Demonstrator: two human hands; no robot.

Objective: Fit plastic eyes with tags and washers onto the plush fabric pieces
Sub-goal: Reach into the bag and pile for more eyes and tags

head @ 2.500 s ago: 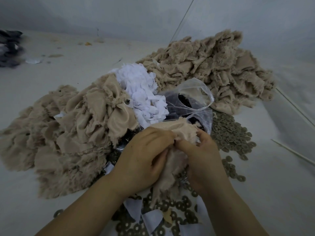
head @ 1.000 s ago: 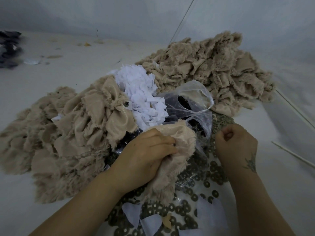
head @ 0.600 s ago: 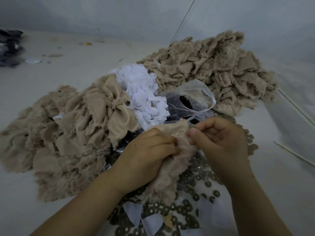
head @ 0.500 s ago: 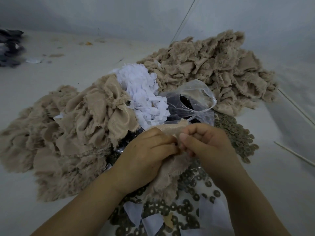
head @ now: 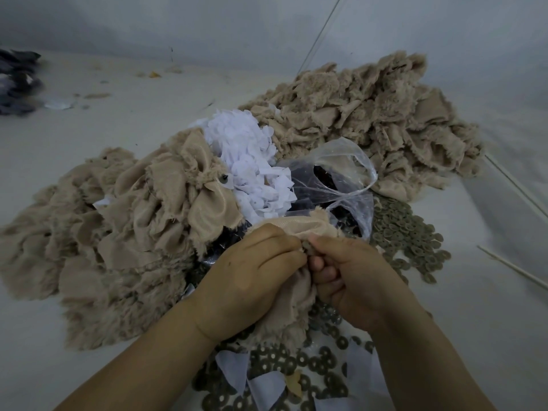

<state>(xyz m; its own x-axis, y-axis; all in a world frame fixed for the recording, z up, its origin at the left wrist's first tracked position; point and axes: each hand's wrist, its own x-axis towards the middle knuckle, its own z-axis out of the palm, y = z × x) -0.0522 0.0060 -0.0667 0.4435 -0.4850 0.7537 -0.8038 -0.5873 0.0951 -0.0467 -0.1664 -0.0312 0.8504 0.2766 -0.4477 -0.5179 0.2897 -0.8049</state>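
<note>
My left hand [head: 252, 280] grips a beige plush fabric piece [head: 299, 226] in front of me, fingers curled over its folded edge. My right hand [head: 353, 277] meets it fingertip to fingertip and pinches a small grey washer [head: 307, 248] against the fabric. The eye post under the washer is hidden by my fingers. A clear plastic bag [head: 341, 179] with dark plastic eyes lies just behind my hands. White fabric tags [head: 249, 161] are heaped to its left. Loose washers [head: 406, 232] are scattered to the right and below my hands.
A heap of beige plush pieces [head: 124, 229] lies at left, one showing a fitted eye [head: 224, 180]. A second beige heap [head: 370, 120] sits at back right. Thin white sticks [head: 510, 268] lie at the right. Dark cloth [head: 17, 81] lies far left.
My right hand left the fabric, reached to the washers at the right, and came back holding one. It now presses the washer against the plush piece. My left hand kept its grip.
</note>
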